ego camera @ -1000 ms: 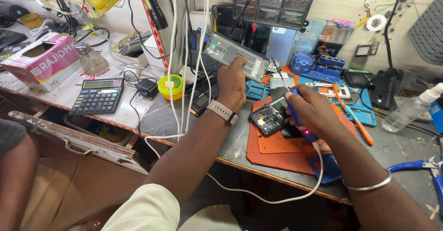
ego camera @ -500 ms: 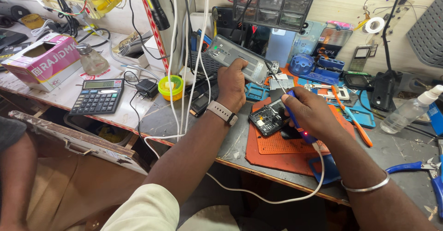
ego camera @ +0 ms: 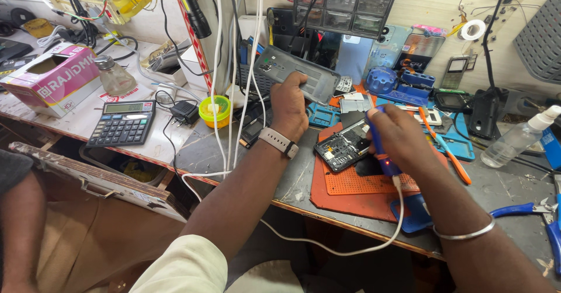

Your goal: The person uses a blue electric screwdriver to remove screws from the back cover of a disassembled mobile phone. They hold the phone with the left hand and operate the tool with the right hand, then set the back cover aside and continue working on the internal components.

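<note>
My right hand (ego camera: 403, 138) covered most of the blue powered screwdriver (ego camera: 383, 155), so I could not see its tip or where it met the opened phone (ego camera: 342, 147). My left hand (ego camera: 290, 106) hid the near edge of the grey back cover (ego camera: 298, 73). The blue-handled pliers (ego camera: 526, 211) ran off the right edge. The phone's small parts were too fine to tell apart.

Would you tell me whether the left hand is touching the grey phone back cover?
Touching. The head view shows the left hand with its fingers wrapped over the edge of the grey back cover, holding it up above the bench.
</note>
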